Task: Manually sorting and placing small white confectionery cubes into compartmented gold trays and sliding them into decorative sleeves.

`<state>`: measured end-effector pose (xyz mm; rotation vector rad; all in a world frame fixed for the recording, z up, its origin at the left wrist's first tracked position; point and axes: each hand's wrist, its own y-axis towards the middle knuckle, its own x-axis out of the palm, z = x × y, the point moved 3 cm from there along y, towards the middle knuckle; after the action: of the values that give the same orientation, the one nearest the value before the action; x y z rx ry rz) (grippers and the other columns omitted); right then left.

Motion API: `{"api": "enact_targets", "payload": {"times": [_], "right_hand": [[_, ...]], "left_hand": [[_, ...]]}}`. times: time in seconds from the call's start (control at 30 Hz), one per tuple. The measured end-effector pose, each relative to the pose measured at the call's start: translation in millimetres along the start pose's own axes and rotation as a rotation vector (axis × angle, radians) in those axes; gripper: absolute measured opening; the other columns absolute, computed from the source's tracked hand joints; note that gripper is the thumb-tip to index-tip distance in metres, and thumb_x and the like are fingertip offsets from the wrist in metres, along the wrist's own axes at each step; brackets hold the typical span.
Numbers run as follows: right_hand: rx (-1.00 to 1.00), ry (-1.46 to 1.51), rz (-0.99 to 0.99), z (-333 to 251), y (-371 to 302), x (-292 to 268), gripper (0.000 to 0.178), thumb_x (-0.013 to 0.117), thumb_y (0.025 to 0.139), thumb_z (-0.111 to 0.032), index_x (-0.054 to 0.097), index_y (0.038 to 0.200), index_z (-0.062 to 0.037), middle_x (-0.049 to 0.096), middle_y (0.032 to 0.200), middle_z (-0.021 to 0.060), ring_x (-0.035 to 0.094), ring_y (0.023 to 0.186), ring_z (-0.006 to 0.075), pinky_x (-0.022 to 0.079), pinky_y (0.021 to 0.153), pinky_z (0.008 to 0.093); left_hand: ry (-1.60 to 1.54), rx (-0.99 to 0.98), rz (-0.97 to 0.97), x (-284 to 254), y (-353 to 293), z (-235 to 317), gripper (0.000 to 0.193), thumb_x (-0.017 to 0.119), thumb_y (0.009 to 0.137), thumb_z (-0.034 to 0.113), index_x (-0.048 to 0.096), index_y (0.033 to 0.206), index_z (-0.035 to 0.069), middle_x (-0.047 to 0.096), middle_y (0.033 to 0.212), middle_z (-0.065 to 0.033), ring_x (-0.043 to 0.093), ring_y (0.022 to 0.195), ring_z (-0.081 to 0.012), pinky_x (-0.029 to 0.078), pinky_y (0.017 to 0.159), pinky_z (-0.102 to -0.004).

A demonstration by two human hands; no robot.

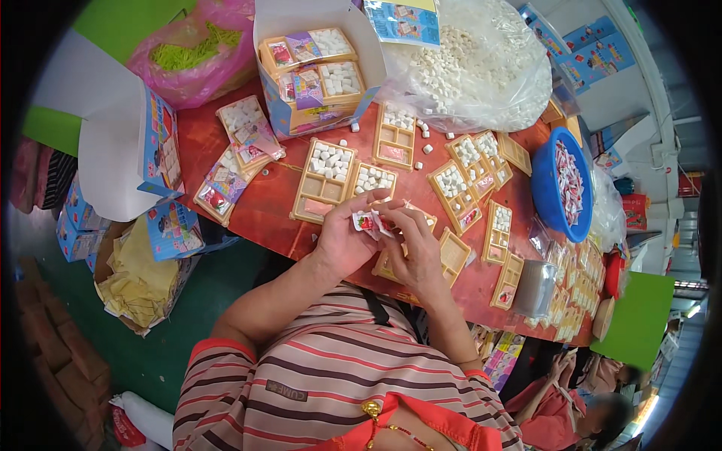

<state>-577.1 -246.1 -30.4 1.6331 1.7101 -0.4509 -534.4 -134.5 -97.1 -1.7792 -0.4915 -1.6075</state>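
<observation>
Small white sachets (366, 222) with a red strawberry print lie in my left hand (344, 242), palm up with its fingers curled round them. My right hand (415, 252) pinches at the same sachets from the right. Just beyond both hands are tan compartment trays (307, 205), some with white cubes (331, 160) in one section and a pink piece (318, 207) in another. Other trays (453, 254) lie partly under my right hand. Further right, a blue basin (543, 180) is full of similar small sachets (573, 180).
A large clear bag of white cubes (474, 68) stands at the back. Left of it, an open box (320, 113) holds packed trays. A pink bag with green pieces (195, 56) is at the far left. Stacked trays (575, 289) and a person in pink (553, 421) are at right.
</observation>
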Motion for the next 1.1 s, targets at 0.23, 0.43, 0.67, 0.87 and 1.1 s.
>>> {"api": "enact_targets", "payload": {"times": [0.23,0.43,0.67,0.87,1.1], "right_hand": [[0.129,0.317,0.106,22,-2,3,0.02,0.06,0.087,0.003,0.062,0.107,0.0,0.064,0.093,0.0101,0.065,0.082,0.018,0.052,0.071,0.0281],[0.344,0.576,0.115,35,-4,8,0.016,0.057,0.091,0.001,0.062,0.106,0.0021,0.062,0.092,0.0041,0.061,0.083,0.0092,0.05,0.071,0.0229],[0.415,0.786,0.115,25,-4,4,0.016,0.058,0.092,-0.004,0.061,0.108,0.0005,0.064,0.091,0.0048,0.062,0.082,0.01,0.049,0.074,0.0225],[0.414,1.179,0.136,44,-6,-1,0.017,0.058,0.088,-0.004,0.06,0.104,0.0005,0.066,0.095,0.0084,0.06,0.082,0.0125,0.048,0.07,0.0258],[0.434,0.99,0.092,40,-7,3,0.029,0.056,0.088,-0.001,0.058,0.117,-0.0023,0.061,0.103,0.004,0.058,0.084,0.0088,0.047,0.071,0.0231]], "left_hand": [[0.105,-0.037,-0.008,-12,-6,-1,0.033,0.049,0.096,0.027,0.055,0.123,0.009,0.063,0.114,-0.0105,0.062,0.101,-0.0226,0.051,0.084,-0.0427],[0.358,-0.03,-0.022,8,-13,-6,0.031,0.048,0.095,0.019,0.054,0.122,0.007,0.063,0.106,-0.0059,0.061,0.098,-0.0178,0.053,0.08,-0.0385],[0.339,0.037,0.009,-13,-11,-7,0.021,0.046,0.094,0.009,0.054,0.114,0.006,0.062,0.106,-0.0089,0.062,0.098,-0.0195,0.055,0.07,-0.0368],[0.227,0.033,0.125,-10,-11,-6,0.021,0.045,0.095,0.009,0.054,0.112,0.001,0.064,0.102,-0.0142,0.067,0.082,-0.0245,0.055,0.058,-0.0333],[0.283,0.06,-0.005,-21,-9,0,0.022,0.046,0.092,0.008,0.054,0.109,-0.002,0.065,0.093,-0.0188,0.066,0.072,-0.0255,0.054,0.057,-0.0332]]}}
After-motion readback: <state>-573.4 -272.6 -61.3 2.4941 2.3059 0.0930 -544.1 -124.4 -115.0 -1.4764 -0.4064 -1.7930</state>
